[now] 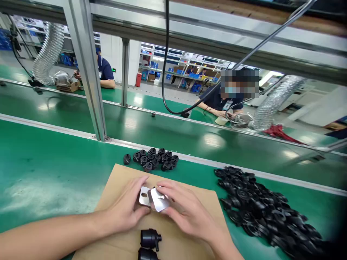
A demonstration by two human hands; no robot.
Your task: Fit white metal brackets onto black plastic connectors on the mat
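Note:
Over the brown cardboard sheet [184, 231], my left hand [127, 204] is closed round a small silver metal plate with a round hole [144, 196]. My right hand [185, 206] grips a second shiny metal plate [159, 199], rounded at its corners, with a small bright spot or pin near its middle. The two plates are close together and partly overlap; whether they are joined I cannot tell. Below them on the cardboard lie a black plastic part with a side spout [150, 238] and another like it [148, 254], cut off by the lower edge.
A cluster of small black parts [154, 159] stands behind the cardboard. A large heap of black plastic parts [257, 206] covers the right side of the green table [40, 173]. A metal post [86, 72] rises at the left. Across the bench, a co-worker [222, 101] sits.

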